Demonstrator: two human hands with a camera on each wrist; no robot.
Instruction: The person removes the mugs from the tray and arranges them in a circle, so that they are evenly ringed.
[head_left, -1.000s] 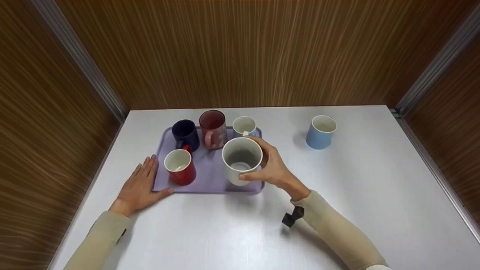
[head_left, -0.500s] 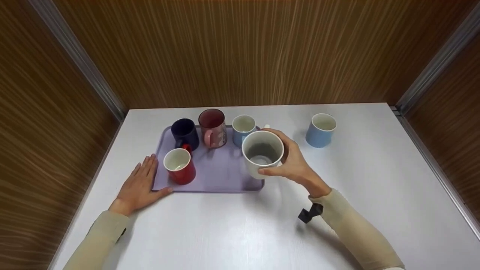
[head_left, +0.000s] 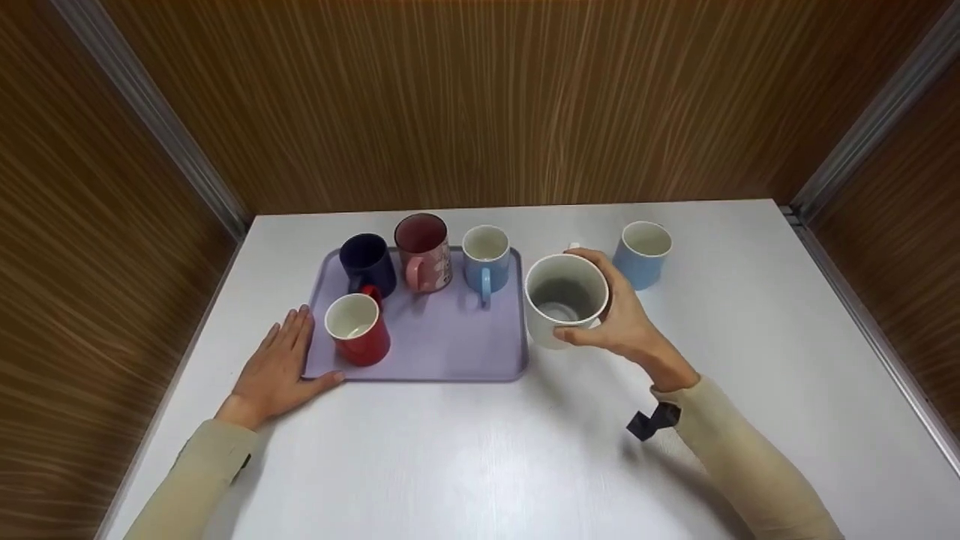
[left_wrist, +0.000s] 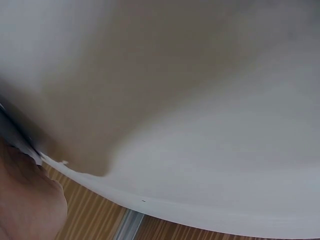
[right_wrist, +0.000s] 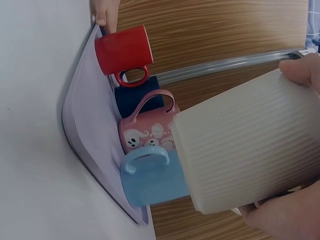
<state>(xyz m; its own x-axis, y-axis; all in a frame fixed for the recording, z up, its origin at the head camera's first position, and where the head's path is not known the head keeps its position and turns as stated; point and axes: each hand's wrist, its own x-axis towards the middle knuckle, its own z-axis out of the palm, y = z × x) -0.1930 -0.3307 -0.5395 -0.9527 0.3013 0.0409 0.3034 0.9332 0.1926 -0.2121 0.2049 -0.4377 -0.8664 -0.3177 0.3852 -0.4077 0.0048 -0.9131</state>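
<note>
A large white ribbed mug [right_wrist: 250, 145] is gripped by my right hand [head_left: 619, 319], thumb on its near side and fingers round its far side. In the head view this mug stands just past the right edge of the lilac tray [head_left: 457, 352], held above the table with its inside showing. My left hand [head_left: 274, 371] rests flat at the tray's left edge, its thumb along the front corner. On the tray are a red mug [head_left: 365, 341], a dark blue mug [head_left: 375, 270], a pink mug [head_left: 435, 270] with ghost pictures, and a light blue mug [head_left: 480, 274].
Another light blue mug [head_left: 637, 268] stands on the white table [head_left: 450, 457] at the back right, beyond my right hand. Wood-grain panels [head_left: 510, 105] rise at the back and both sides. A metal strip [head_left: 870, 330] runs along the right side.
My right hand has carried the white mug rightward, from over the tray's front right part to beyond its right edge. The light blue mug behind it is uncovered. My left hand stays put.
</note>
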